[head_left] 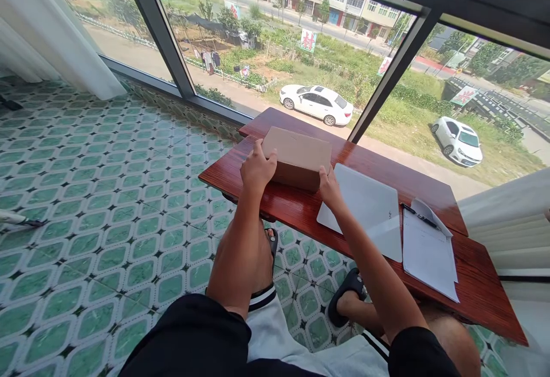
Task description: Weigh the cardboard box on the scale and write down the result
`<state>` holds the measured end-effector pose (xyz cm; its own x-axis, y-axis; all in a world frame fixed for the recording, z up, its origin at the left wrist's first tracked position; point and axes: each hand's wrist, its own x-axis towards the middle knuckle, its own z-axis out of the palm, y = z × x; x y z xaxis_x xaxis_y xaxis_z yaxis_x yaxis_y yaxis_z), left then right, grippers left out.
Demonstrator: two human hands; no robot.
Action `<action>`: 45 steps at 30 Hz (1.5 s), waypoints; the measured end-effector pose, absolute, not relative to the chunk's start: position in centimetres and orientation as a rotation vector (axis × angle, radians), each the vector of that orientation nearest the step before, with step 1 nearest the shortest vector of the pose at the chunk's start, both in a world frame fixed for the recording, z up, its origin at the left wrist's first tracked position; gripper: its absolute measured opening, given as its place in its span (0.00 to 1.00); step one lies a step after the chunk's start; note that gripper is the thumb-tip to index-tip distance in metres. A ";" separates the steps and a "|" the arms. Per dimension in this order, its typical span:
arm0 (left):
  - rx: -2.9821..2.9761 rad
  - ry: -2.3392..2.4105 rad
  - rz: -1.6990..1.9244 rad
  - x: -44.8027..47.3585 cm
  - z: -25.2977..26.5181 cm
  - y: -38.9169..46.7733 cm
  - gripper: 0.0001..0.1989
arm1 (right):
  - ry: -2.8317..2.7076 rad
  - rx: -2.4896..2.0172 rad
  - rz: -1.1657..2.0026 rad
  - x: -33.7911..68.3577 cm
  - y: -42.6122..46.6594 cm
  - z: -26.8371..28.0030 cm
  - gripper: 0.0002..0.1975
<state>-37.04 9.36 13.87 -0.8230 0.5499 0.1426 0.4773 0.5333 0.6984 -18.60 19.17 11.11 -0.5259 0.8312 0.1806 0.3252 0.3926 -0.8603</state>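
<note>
A closed brown cardboard box (298, 150) is on the left part of the reddish wooden table (279, 202). My left hand (258, 165) grips the box's left end, thumb along its near top edge. At the opposite end, my right hand (329, 185) holds the right side with the thumb near the top corner. The box's underside is hidden, so I cannot tell whether it rests fully on the tabletop. Just right of my right hand lies a shut silver laptop (369, 205).
A pen (419, 215) lies on a stack of white papers (427, 251) at the table's right. Large windows with a dark frame (172, 39) stand beyond the table. White curtains (64, 33) hang at the left, over a green patterned tile floor (107, 205).
</note>
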 end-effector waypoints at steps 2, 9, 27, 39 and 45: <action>0.902 2.667 1.157 -36.9 14.0 9.3 0.32 | -2.032 -0.960 1.075 -18.6 19.2 11.0 0.33; 0.890 2.692 1.099 -36.7 14.6 9.0 0.31 | -1.997 -0.939 1.121 -18.6 19.2 11.1 0.32; 0.949 2.826 1.226 -35.0 16.0 8.6 0.31 | -1.937 -0.903 1.165 -18.3 19.4 11.8 0.33; 1.096 2.855 1.293 -32.6 17.0 8.7 0.32 | -1.872 -0.874 1.156 -15.7 19.4 12.8 0.31; 1.157 2.835 1.279 -31.0 17.1 9.2 0.34 | -1.853 -0.859 1.120 -13.7 19.6 12.9 0.31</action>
